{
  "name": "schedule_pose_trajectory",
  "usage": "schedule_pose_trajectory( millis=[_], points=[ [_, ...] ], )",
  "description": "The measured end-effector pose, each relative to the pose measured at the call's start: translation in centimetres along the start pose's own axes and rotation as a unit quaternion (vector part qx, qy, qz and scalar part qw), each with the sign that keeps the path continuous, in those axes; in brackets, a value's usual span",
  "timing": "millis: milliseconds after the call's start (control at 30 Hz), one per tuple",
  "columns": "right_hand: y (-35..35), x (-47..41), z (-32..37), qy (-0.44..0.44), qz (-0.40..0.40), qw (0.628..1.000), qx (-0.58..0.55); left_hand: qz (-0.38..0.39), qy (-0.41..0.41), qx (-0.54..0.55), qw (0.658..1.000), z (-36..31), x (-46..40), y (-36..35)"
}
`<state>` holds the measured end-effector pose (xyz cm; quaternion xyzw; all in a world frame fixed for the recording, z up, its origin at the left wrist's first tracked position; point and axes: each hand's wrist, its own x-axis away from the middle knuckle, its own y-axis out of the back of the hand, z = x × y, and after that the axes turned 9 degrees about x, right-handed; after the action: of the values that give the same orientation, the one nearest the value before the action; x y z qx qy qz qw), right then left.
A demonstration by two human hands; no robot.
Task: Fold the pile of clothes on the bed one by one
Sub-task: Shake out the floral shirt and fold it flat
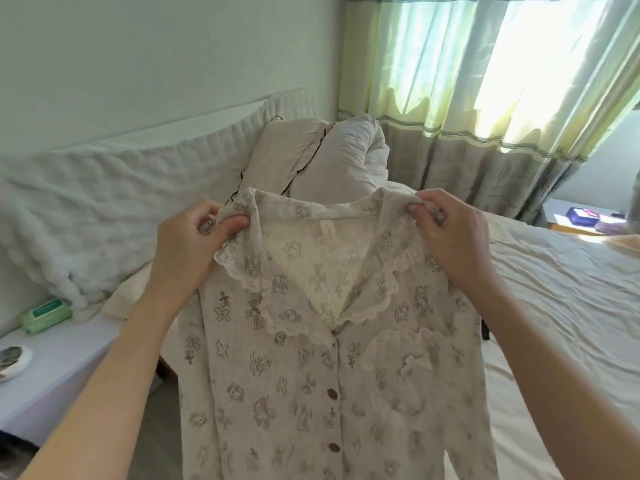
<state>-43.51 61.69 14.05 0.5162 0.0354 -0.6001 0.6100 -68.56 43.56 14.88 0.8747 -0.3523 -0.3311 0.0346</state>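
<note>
A person holds up a cream printed pyjama shirt (311, 368) above a bed (554, 299). The left hand (194, 244) pinches one shoulder seam beside the lace collar; the right hand (446, 237) pinches the other. The shirt hangs buttoned, front facing the camera. Pillows (311, 154) lie behind, curtains (485, 74) beyond.

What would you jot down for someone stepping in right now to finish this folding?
Left hand: fingers pinch the shirt's left shoulder.
Right hand: fingers pinch the right shoulder.
Shirt: printed, lace collar, held up in the air, buttoned, front facing you, over the bed.
Done: shirt picked up and spread.
Left: lay it down and fold it. No other clothes pile is in view.
</note>
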Motion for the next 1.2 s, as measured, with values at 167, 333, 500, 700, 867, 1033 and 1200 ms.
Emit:
schedule_pose_trajectory(
  millis=[167, 333, 500, 700, 867, 1033, 1200],
  points=[
    [-13.3, -5.0, -6.0, -0.026, 0.089, 0.994, 0.063, 0.037, 0.062, -0.059, 0.996, 12.4, -6.8, -5.5],
    [-28.3, -8.1, -12.9, -0.081, 0.188, 0.976, 0.07, 0.078, 0.14, -0.149, 0.976, 27.1, -12.4, -12.1],
    [-42.0, -8.0, -18.2, -0.199, 0.312, 0.927, 0.062, 0.138, 0.255, -0.18, 0.94, 40.3, -14.2, -17.5],
    [-49.8, 4.1, -19.7, -0.13, 0.448, 0.877, 0.113, 0.224, 0.405, -0.253, 0.85, 49.9, -3.3, -15.3],
    [-54.4, 12.4, -17.4, -0.035, 0.538, 0.835, 0.11, 0.204, 0.422, -0.312, 0.827, 54.7, 2.2, -13.1],
    [-58.0, 16.6, -13.4, 0.074, 0.561, 0.816, 0.116, 0.144, 0.426, -0.333, 0.829, 58.3, 3.6, -13.5],
    [-60.5, 19.7, -10.6, 0.073, 0.574, 0.803, 0.145, 0.111, 0.419, -0.324, 0.841, 61.1, 3.2, -10.4]
  ],
)
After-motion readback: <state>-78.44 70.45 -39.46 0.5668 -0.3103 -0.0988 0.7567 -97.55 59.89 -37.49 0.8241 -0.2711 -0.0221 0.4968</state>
